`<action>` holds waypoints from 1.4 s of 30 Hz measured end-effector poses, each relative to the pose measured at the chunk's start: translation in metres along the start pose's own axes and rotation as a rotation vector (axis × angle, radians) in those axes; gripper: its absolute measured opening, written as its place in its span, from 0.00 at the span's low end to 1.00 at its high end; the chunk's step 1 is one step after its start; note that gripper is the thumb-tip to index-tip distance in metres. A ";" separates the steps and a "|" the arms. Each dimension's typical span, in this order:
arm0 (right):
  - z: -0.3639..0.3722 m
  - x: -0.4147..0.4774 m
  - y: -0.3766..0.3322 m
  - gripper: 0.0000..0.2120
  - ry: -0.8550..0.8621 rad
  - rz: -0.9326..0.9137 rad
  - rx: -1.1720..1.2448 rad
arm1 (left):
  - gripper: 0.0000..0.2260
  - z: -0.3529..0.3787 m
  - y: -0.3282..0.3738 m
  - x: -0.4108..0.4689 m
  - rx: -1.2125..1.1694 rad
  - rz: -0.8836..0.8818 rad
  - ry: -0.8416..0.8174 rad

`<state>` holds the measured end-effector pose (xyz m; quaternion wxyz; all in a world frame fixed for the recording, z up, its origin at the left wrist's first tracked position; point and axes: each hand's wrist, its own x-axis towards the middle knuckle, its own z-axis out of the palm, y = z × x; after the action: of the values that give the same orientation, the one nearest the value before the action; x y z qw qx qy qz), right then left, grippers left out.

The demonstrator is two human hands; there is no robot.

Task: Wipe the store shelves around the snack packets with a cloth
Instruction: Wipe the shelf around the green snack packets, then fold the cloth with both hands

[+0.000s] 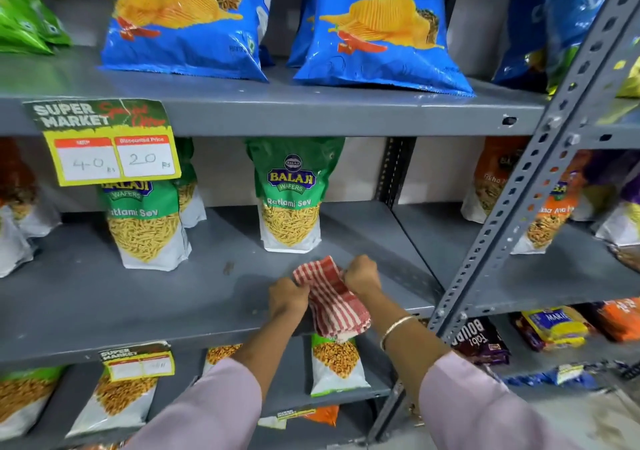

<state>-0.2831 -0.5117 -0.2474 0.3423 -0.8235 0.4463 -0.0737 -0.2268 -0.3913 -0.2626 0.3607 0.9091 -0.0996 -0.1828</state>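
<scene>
A red-and-white striped cloth (332, 297) lies over the front edge of the grey middle shelf (138, 297), its lower end hanging below the lip. My left hand (287, 299) grips the cloth's left side and my right hand (362, 274) grips its right side, both fists closed on it. Just behind the cloth stands a green Ratlami Sev packet (291, 200). A second green sev packet (142, 224) stands further left on the same shelf.
Blue chip bags (381, 30) stand on the upper shelf (277, 103). A yellow price tag (110, 151) hangs from its front edge. A perforated grey upright (519, 186) runs diagonally at the right, with orange packets (550, 214) beyond it. More snack packets (334, 363) fill the lower shelf.
</scene>
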 end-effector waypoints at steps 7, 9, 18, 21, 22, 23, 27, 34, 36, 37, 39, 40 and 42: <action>0.003 0.008 0.009 0.07 -0.156 0.146 0.234 | 0.17 0.020 0.016 0.006 -0.263 -0.176 -0.142; -0.005 0.004 0.002 0.09 -0.215 0.153 0.325 | 0.15 0.018 0.014 0.008 -0.414 -0.214 -0.179; -0.027 -0.014 -0.034 0.13 -0.311 0.005 0.548 | 0.08 -0.042 0.013 -0.013 -0.646 -0.009 -0.185; -0.036 -0.050 -0.056 0.09 -0.385 -0.034 0.578 | 0.16 -0.069 0.002 -0.019 -0.663 0.062 -0.218; -0.037 -0.062 -0.062 0.08 -0.413 -0.043 0.589 | 0.16 -0.080 -0.004 -0.023 -0.682 0.090 -0.233; -0.036 -0.073 -0.069 0.09 -0.429 -0.053 0.615 | 0.14 -0.094 -0.010 -0.028 -0.691 0.117 -0.256; -0.034 -0.126 -0.112 0.03 -0.508 -0.167 0.520 | 0.06 -0.165 -0.040 -0.042 -0.593 0.245 -0.367; -0.052 -0.210 -0.205 0.13 -0.596 -0.352 0.293 | 0.12 -0.312 -0.054 -0.073 -0.421 0.466 -0.565; -0.064 -0.229 -0.229 0.10 -0.618 -0.386 0.330 | 0.07 -0.349 -0.049 -0.083 -0.419 0.484 -0.633; -0.070 -0.236 -0.241 0.09 -0.632 -0.405 0.365 | 0.06 -0.366 -0.046 -0.086 -0.424 0.488 -0.645; -0.078 -0.245 -0.267 0.11 -0.668 -0.443 0.433 | 0.07 -0.399 -0.040 -0.088 -0.451 0.488 -0.648; -0.081 -0.246 -0.280 0.11 -0.675 -0.467 0.453 | 0.08 -0.413 -0.036 -0.089 -0.462 0.484 -0.629; -0.087 -0.246 -0.307 0.10 -0.671 -0.476 0.477 | 0.05 -0.439 -0.028 -0.089 -0.502 0.477 -0.582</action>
<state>-0.2553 -0.2487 0.0568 0.6207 -0.7796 0.0808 0.0195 -0.1293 -0.0714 0.0364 0.5589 0.6560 -0.3562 -0.3611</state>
